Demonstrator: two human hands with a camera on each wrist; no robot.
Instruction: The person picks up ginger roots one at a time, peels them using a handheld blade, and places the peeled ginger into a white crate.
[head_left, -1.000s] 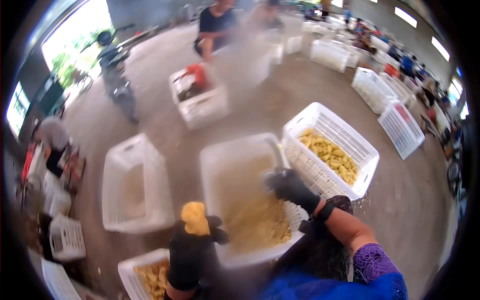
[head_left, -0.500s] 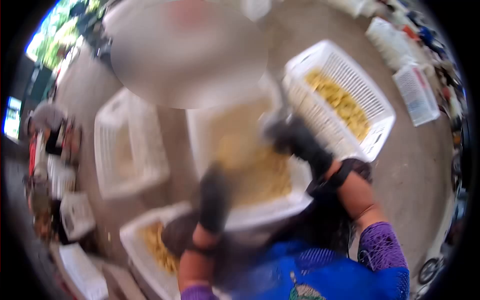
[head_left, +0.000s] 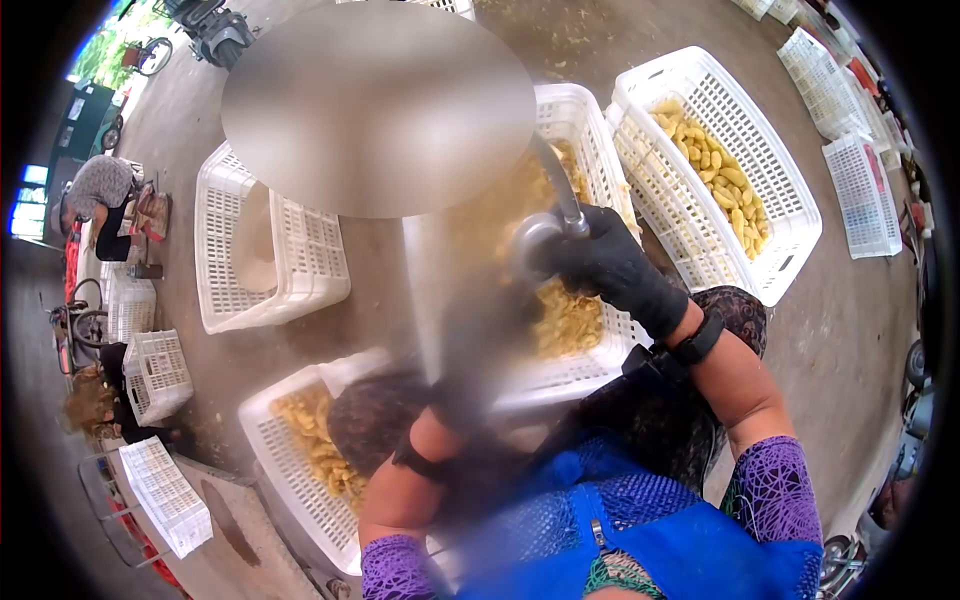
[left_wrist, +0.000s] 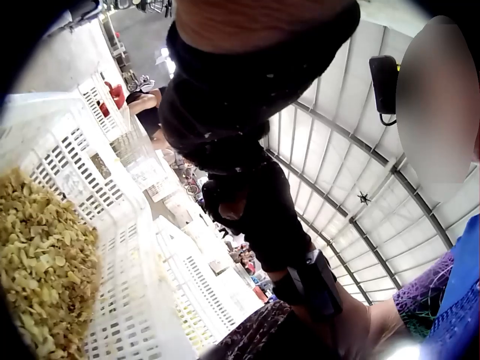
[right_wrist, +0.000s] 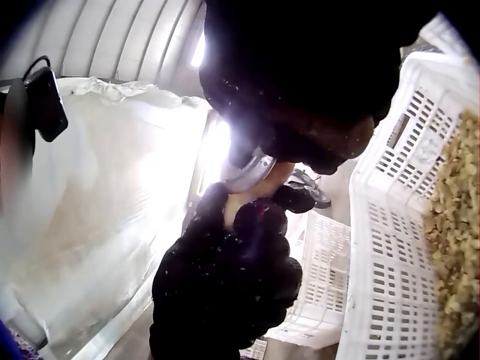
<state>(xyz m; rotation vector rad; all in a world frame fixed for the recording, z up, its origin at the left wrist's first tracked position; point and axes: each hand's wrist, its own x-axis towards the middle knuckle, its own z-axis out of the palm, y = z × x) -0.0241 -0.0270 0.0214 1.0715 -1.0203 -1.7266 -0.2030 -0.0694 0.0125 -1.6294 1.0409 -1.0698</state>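
My gloved right hand grips a metal tool with a curved bar and a round, shiny head. Blurred in the head view, my gloved left hand is close beside it, over a white crate. In the right wrist view, the left hand's curled fingers hold a pale yellow piece against the tool's metal rim. Thin yellowish peelings lie in the crate below. The kind of root or tuber cannot be told.
A white crate on the right holds yellow peeled pieces. Another crate, lower left, holds yellow-brown pieces. A third crate stands farther left. A person bends over at the far left. A large grey blur hides the top middle.
The head view has tipped downward. My left hand, carrying a yellow piece, has moved from the crate's left side rightward to the tool. The right hand keeps its grip on the tool.
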